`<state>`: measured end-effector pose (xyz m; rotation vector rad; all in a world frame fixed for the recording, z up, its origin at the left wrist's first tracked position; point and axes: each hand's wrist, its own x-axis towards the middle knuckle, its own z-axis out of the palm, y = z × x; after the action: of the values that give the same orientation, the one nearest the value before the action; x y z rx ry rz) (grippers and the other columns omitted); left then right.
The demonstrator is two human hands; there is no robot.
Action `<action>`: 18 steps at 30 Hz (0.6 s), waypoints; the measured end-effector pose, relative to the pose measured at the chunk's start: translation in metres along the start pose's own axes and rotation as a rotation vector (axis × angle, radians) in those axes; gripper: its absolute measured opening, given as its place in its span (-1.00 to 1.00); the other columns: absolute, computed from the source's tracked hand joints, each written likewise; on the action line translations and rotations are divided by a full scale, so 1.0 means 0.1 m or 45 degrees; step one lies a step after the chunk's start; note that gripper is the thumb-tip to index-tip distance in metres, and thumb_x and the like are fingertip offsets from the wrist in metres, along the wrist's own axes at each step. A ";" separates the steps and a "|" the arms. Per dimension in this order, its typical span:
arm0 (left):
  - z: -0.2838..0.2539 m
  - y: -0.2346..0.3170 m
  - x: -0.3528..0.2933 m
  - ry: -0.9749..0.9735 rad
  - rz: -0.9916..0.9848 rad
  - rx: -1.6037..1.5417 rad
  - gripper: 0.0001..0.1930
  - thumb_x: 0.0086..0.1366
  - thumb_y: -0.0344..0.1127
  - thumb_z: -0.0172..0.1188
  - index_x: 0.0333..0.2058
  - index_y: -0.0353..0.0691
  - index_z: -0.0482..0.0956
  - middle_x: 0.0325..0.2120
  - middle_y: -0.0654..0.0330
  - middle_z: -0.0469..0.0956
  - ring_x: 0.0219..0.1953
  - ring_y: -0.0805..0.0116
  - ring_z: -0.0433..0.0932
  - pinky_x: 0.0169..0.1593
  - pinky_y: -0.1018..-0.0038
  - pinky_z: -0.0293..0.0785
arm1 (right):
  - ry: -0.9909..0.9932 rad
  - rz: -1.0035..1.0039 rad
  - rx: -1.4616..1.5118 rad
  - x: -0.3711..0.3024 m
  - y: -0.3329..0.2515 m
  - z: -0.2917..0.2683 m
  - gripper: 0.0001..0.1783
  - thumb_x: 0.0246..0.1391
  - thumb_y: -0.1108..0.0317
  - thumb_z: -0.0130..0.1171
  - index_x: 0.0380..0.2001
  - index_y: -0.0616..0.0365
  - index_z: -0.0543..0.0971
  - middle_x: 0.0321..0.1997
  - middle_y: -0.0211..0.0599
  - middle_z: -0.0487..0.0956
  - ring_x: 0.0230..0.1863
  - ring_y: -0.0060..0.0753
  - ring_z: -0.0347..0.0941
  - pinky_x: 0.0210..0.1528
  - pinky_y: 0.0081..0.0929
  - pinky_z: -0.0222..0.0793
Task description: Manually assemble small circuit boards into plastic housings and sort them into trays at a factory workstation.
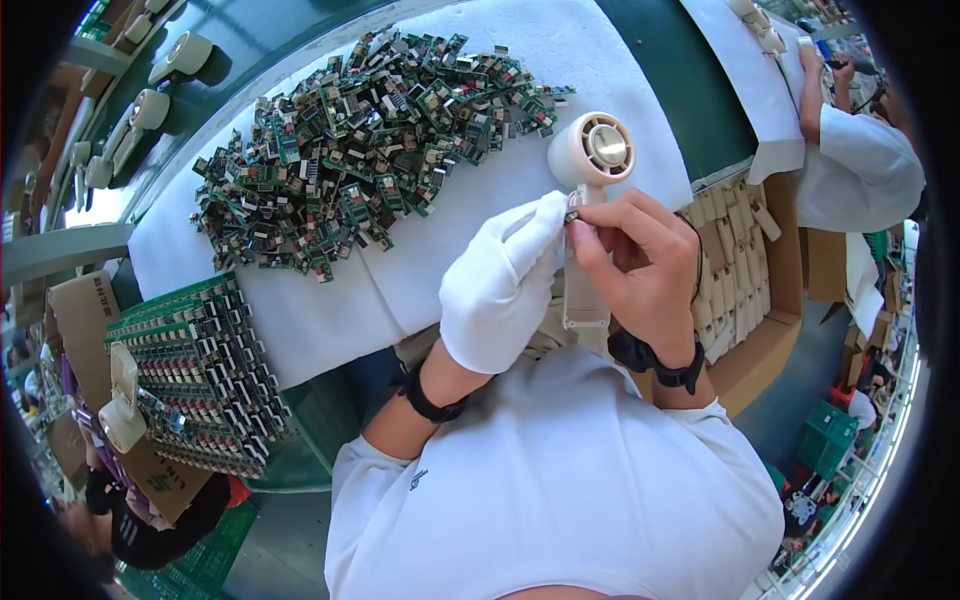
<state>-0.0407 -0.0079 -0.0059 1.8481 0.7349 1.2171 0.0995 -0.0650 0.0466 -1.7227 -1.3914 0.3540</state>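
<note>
In front of my chest is a cream handheld fan (591, 150), its round head away from me and its open handle shell (586, 300) between my hands. My left hand (505, 280), in a white glove, is closed against the handle's left side. My bare right hand (640, 250) is closed in a pinch at the top of the handle, just below the fan head. Between the fingertips of both hands shows a small dark piece (572, 214), too small to name. The inside of the handle is partly hidden by my fingers.
A heap of small green circuit boards (370, 140) covers much of the white foam sheet (320, 325). Stacked board panels (200, 380) stand at the left. On the right, a cardboard box (785, 340) holds cream handle shells (735, 260). More fans (185, 55) lie far left; co-workers sit nearby.
</note>
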 end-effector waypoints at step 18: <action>-0.16 -0.01 0.07 -0.122 0.139 0.276 -0.52 0.17 -0.53 0.34 0.11 -0.25 0.58 -0.05 0.04 0.61 -0.16 0.04 0.64 -0.13 0.31 0.60 | -0.053 -0.160 -0.178 0.09 0.02 -0.06 -0.77 -0.03 0.55 0.40 -0.23 0.23 0.69 -0.38 -0.39 0.56 -0.41 -0.61 0.41 -0.42 -0.63 0.28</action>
<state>-0.0530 0.0033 0.0007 2.1333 0.7449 1.1448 0.1079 -0.0601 0.0515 -1.7375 -1.5783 0.2291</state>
